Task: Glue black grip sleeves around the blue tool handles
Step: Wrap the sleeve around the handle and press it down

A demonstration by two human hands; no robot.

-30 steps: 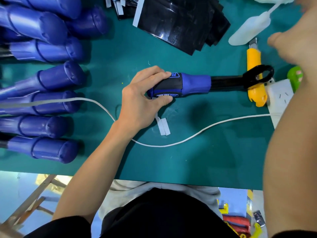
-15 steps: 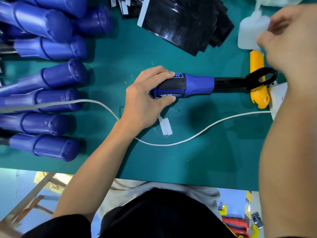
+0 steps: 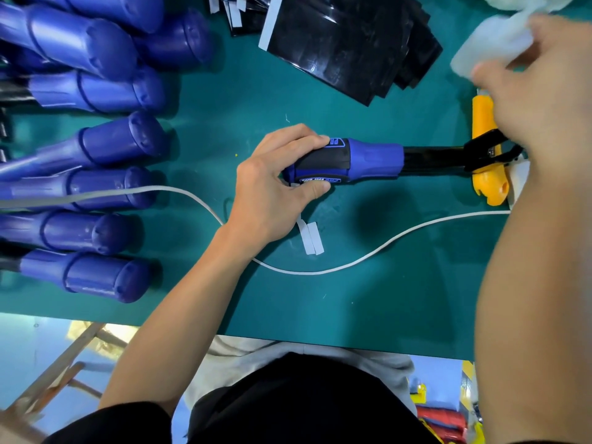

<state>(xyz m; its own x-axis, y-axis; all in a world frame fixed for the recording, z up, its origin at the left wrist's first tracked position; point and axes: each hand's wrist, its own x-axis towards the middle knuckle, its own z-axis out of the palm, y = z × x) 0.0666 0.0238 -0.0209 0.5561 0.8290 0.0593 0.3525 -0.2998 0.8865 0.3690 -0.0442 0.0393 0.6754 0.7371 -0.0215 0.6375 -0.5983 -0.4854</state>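
One handle [image 3: 374,158] already sleeved in black, clasped by left grip [image 3: 272,187]. Blurred white bottle [image 3: 490,43] held in right grip [image 3: 544,100]. Many bare blue handles [image 3: 118,145] left to be sleeved.

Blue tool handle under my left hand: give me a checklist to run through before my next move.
1. Handle steadied: the left hand has its grip on the butt end of the blue tool handle. Ok.
2. Black sleeve closed: wrapped on, seam hidden by fingers. Cannot tell.
3. White bottle ready: the right hand holds it, blurred, nozzle unseen. Cannot tell.
4. White cable apart from the handle. Ok.
5. Backing strips off the work, on the mat. Ok.
6. Yellow knife lies under the tool's shaft; may rock it. Not ok.
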